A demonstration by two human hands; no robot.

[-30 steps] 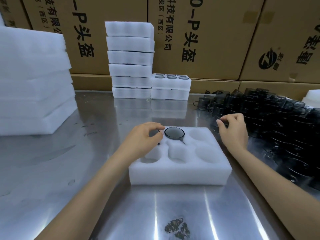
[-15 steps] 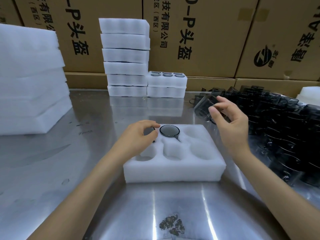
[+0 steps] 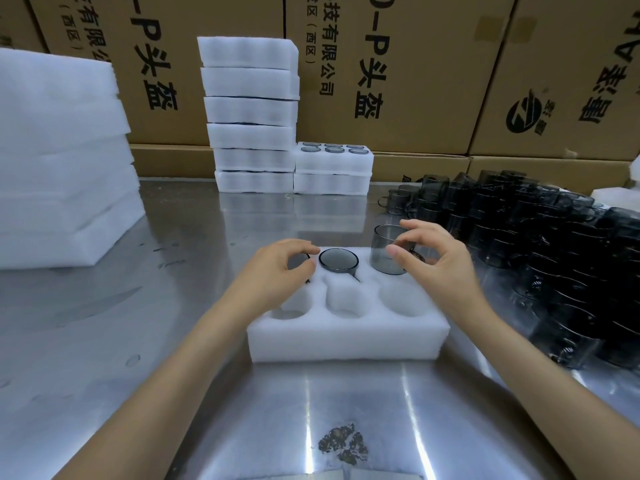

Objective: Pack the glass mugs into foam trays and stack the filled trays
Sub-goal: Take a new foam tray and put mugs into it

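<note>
Head view: foam tray sits on the steel tabletop, six pockets, front three bare. Back-middle pocket holds a smoked glass mug, seated flush. Left hand curls over the back-left pocket, fingers round a dark mug rim that is mostly hidden. Right hand pinches a second glass mug by thumb and fingers, upright, over the back-right pocket; can't tell if it's bottomed out. Loose mug pile right of the tray. At the back: tall stack of trays, and beside it a short stack with mugs showing on top. Foam sheets piled far left. Cardboard boxes behind everything.
</note>
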